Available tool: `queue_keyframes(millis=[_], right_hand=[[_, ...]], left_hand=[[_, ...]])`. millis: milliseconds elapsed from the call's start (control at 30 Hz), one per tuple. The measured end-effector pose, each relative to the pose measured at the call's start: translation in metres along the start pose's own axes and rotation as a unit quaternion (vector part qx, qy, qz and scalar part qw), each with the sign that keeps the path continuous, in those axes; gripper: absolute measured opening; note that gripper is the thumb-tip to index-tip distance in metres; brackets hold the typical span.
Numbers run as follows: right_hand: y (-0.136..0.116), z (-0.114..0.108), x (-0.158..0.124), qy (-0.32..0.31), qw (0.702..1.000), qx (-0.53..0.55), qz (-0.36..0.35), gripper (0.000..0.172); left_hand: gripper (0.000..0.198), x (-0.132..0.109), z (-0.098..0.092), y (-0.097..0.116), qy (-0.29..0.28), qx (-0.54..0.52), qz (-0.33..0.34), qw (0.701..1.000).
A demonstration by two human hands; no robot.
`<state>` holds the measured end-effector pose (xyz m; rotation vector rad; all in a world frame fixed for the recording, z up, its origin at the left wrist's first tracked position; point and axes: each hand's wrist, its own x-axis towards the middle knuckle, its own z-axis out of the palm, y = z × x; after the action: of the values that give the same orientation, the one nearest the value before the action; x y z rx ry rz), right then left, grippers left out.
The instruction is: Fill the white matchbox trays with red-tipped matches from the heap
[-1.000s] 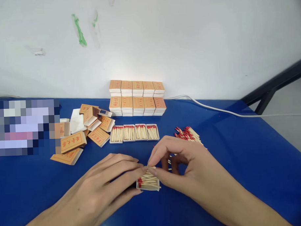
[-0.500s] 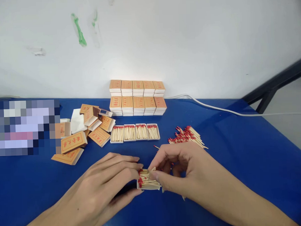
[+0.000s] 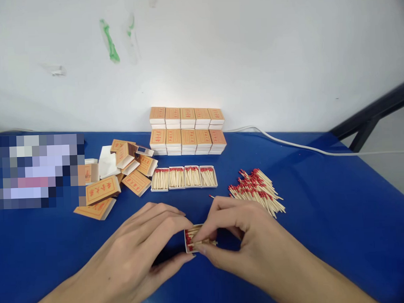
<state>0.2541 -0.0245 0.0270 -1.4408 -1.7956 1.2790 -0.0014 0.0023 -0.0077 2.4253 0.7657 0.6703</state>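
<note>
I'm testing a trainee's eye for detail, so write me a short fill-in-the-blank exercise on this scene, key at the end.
1. The right hand is at a small tray of matches with ____ heads.
2. The open trays in the row beyond number ____.
3. The loose match pile lies to the ____ of that row.
4. The tabletop is ____.

Missing words: red; four; right; blue.

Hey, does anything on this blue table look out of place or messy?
Two things: one match appears to lie apart, left of the loose pile, and the orange matchbox sleeves at left are jumbled, unlike the neatly stacked boxes at the back.
</note>
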Motion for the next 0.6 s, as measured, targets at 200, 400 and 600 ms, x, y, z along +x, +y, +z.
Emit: queue_keyframes(millis=[200, 400, 600], right_hand=[[0.000, -0.014, 0.000, -0.013, 0.998, -0.059, 0.010, 0.026], [0.006, -0.042, 0.002, 0.022, 0.990, -0.139, 0.004, 0.010], [0.026, -0.057, -0.001, 0.009, 0.950, -0.305, -0.072, 0.011]], left_hand=[[0.027, 0.002, 0.003, 0.001, 0.016, 0.020, -0.009, 1.000], [0.031, 0.003, 0.014, 0.005, 0.044, 0.070, 0.002, 0.997], [0.031, 0.006, 0.007, 0.002, 0.123, 0.067, 0.024, 0.990]])
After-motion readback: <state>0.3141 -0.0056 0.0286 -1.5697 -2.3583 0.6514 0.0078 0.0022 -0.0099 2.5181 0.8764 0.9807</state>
